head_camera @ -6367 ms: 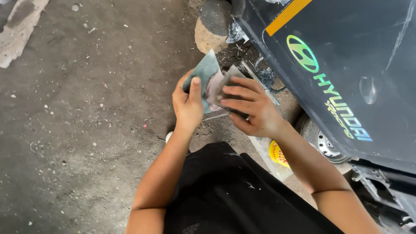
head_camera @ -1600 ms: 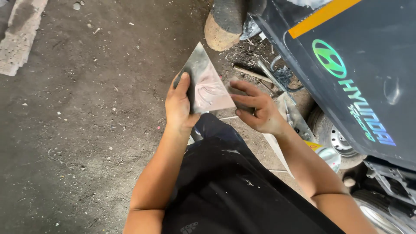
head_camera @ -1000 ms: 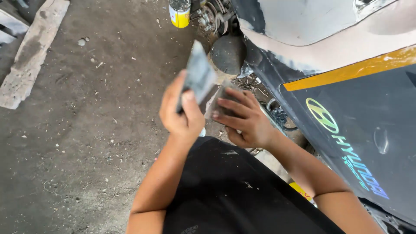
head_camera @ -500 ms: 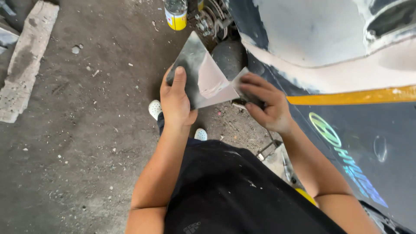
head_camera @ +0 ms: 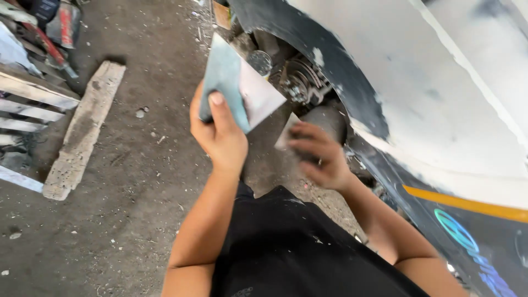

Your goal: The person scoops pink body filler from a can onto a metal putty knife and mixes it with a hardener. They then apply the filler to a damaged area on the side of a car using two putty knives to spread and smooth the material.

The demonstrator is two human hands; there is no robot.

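grey-blue sheet of sandpaper point(head_camera: 234, 88), folded over on itself, sits clamped in the left hand point(head_camera: 220, 135): thumb pressed flat on the coloured face, fingers curled behind, so the pale underside fans out to the right. it is held up off the ground, tilted, probably so the fold stays pinched and the free flap can be reached. the right hand point(head_camera: 322, 157) is blurred; its fingertips look closed on a small pale piece point(head_camera: 287, 133) just below the sheet's lower corner, though i cannot tell whether that scrap is torn off or joined to the sheet. both hands hang just beside the open wheel arch of the vehicle body point(head_camera: 440, 110), whose panel is patched white over black, with an orange stripe point(head_camera: 467, 203) lower down. inside the arch one bare brake hub point(head_camera: 300, 82) shows, no wheel on it. on the dirt floor point(head_camera: 143, 181) to the left lies one rough wooden plank point(head_camera: 82, 132), and past it, at the left edge, a stack of pale boards point(head_camera: 27, 99). count: two hands, one sheet, one scrap, one plank.
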